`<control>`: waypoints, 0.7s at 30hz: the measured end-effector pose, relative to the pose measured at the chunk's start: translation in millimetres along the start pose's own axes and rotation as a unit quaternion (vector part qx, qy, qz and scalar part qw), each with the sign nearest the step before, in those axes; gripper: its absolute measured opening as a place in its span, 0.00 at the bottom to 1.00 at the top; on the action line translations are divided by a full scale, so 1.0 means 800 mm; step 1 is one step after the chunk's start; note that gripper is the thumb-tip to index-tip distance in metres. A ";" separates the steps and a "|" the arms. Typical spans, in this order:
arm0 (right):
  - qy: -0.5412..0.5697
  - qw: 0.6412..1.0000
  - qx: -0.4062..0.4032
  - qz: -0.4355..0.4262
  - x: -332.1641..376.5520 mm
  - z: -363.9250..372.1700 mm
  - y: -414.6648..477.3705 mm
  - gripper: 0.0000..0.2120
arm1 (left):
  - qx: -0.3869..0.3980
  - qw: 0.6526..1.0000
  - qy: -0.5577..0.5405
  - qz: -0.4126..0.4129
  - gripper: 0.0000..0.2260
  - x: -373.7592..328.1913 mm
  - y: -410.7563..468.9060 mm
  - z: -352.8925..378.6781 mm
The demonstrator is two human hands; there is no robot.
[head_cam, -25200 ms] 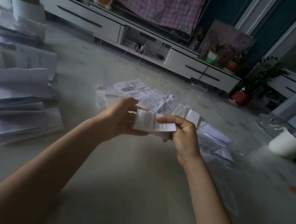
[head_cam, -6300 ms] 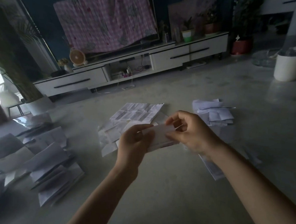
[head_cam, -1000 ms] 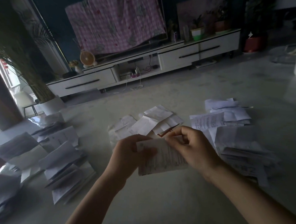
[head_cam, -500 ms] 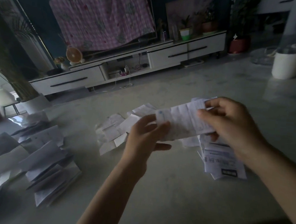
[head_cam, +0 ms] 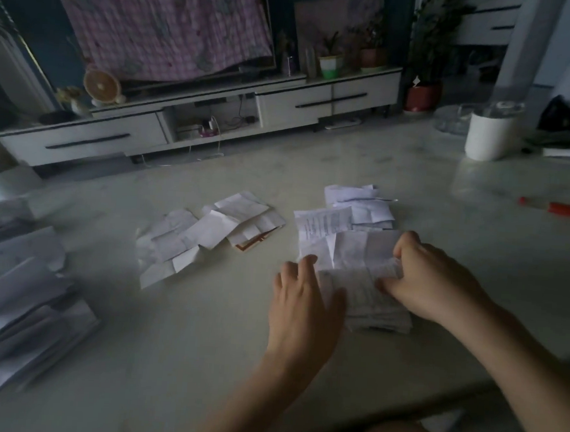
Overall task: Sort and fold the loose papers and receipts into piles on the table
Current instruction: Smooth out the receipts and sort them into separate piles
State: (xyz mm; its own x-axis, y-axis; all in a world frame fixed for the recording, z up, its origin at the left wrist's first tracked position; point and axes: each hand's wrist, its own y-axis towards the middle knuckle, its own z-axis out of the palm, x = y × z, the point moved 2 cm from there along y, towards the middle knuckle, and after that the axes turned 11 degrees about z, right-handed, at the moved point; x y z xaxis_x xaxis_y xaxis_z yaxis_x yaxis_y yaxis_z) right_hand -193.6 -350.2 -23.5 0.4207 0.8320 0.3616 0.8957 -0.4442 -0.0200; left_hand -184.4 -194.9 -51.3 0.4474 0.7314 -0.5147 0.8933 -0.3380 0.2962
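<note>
White canister (head_cam: 488, 136), red pen (head_cam: 559, 208), receipt (head_cam: 356, 288) on pile (head_cam: 323, 226)

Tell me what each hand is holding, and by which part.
The right hand pinches the receipt at its right end as it lies on the pile. The left hand holds nothing; it lies flat at the receipt's left edge.
</note>
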 end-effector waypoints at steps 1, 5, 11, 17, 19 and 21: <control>0.020 1.000 0.006 0.002 0.001 -0.003 0.000 0.20 | -0.013 1.000 -0.013 0.005 0.24 -0.001 0.000 -0.001; 0.117 0.993 0.003 -0.001 0.008 -0.019 0.000 0.14 | -0.053 0.996 -0.046 0.049 0.21 -0.008 0.000 -0.009; 0.237 0.966 -0.102 -0.031 0.019 -0.038 0.003 0.02 | -0.112 0.986 -0.082 0.097 0.17 -0.005 0.005 -0.031; 0.318 0.900 -0.233 -0.184 0.056 -0.034 -0.018 0.03 | -0.143 0.988 0.002 0.063 0.12 0.056 0.020 -0.057; 0.332 0.876 -0.249 -0.245 0.078 -0.023 -0.030 0.03 | -0.132 0.989 0.050 0.045 0.12 0.085 0.029 -0.066; 0.310 0.868 -0.254 -0.292 0.096 -0.010 -0.041 0.03 | -0.089 0.992 0.093 0.016 0.15 0.111 0.041 -0.070</control>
State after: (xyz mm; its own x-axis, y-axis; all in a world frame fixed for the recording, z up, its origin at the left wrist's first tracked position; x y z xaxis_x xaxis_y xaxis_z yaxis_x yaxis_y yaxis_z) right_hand -191.6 -274.4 12.3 -0.3841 0.6958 0.6068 0.6848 -0.2261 0.6928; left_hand -118.0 -108.1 -42.0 0.4454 0.8243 -0.3494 0.8496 -0.2660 0.4555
